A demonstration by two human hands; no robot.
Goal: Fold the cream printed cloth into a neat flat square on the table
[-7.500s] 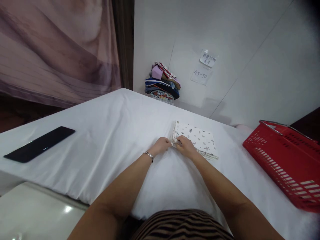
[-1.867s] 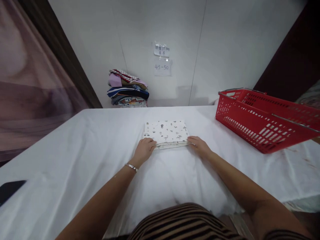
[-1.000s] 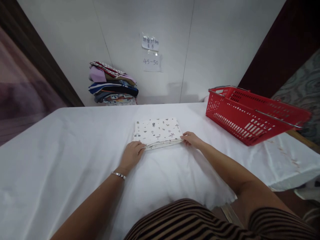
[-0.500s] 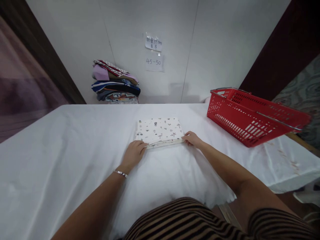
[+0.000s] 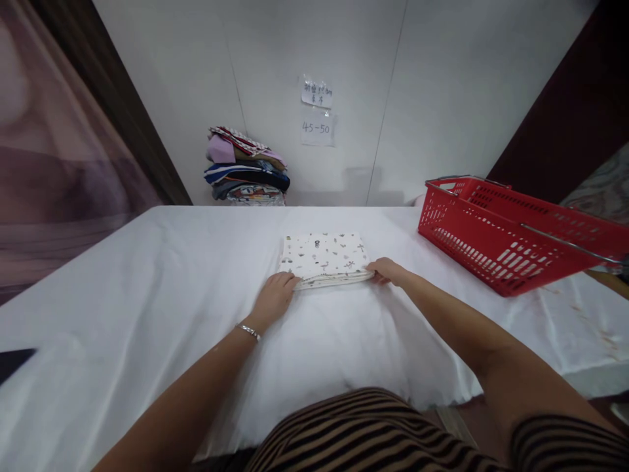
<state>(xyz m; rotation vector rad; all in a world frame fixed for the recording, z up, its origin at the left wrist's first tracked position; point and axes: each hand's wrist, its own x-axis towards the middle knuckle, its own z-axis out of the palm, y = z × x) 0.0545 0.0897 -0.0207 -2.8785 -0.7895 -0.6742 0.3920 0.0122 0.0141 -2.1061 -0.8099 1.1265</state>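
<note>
A folded white cloth [image 5: 324,254] with small dark printed figures lies flat on the white-covered table, its layered front edge facing me. At its near left corner, my left hand [image 5: 276,295] is closed on the edge, fingertips on the fabric. My right hand [image 5: 388,271] pinches the near right corner, with the thumb and some fingers partly hidden. A silver bracelet [image 5: 248,332] circles my left wrist.
A red plastic basket [image 5: 496,229] with metal handles stands at the right. Folded clothes [image 5: 248,167] are stacked at the back left against the wall. Paper signs [image 5: 317,128] hang on the wall. A dark flat object [image 5: 14,362] shows at the left edge.
The view has shifted, so the cloth, basket and clothes stack appear further right, and the dark object at left has come into view. Both hands keep hold of the same cloth corners.
</note>
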